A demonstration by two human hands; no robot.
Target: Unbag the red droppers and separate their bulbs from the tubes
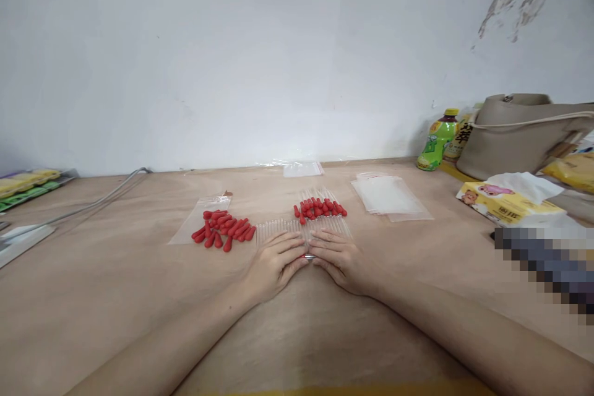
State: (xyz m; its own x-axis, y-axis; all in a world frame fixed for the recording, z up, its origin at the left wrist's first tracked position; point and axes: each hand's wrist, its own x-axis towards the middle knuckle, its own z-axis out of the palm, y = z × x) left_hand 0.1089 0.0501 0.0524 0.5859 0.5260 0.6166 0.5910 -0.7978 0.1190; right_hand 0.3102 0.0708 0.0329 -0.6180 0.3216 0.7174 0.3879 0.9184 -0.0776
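Note:
Side by side, my left hand (277,260) and my right hand (341,260) rest on the table, fingers over the near ends of clear glass dropper tubes (273,227). Between thumbs and fingers, both hands grip a thin red-and-silver pen-like rod (309,256); most of it is hidden. The tubes lie in a row, pointing away from me. Several red rubber bulbs (320,207) lie across the tubes beyond my right hand; whether they are fitted on tubes I cannot tell. More loose red bulbs (225,227) form a pile left of my left hand.
A clear plastic bag (190,223) lies partly under the left pile. Flat zip bags (390,195) are stacked at right, another bag (301,169) near the wall. Farther right are a tissue box (505,201), a green bottle (437,142) and a beige handbag (505,136). A grey cable (104,197) runs at left.

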